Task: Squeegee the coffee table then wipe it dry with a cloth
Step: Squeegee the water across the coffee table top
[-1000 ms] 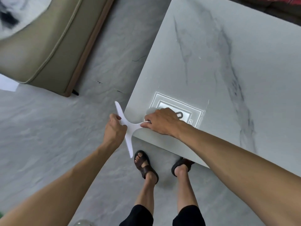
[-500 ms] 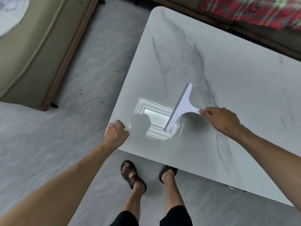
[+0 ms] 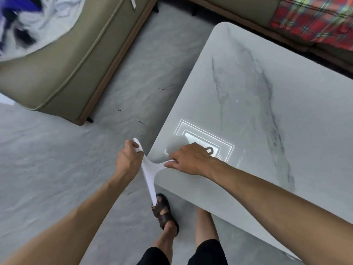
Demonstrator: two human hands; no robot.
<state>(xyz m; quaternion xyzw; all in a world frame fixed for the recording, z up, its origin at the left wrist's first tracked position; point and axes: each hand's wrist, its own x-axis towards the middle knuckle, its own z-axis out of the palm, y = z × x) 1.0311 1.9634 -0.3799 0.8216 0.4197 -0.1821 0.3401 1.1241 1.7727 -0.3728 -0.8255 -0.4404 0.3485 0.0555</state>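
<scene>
The white squeegee [image 3: 148, 172] hangs just off the near left corner of the grey marble coffee table [image 3: 267, 115], its blade running along the table's left edge. My right hand [image 3: 188, 158] grips the handle over the corner. My left hand [image 3: 128, 158] pinches the upper part of the blade, off the table over the floor. A bright rectangular reflection of a ceiling light shines on the tabletop just beyond my right hand. No cloth for wiping is in sight.
An olive sofa [image 3: 63, 60] with a heap of white and blue fabric [image 3: 28, 22] stands at the far left. A second sofa with a red plaid blanket [image 3: 313, 18] lies behind the table. My sandalled feet [image 3: 164, 213] stand on the grey floor by the table's corner.
Half a second ago my right hand held the squeegee on the tabletop. It has been dragged back to the near left corner, and my left hand has taken hold of the blade.
</scene>
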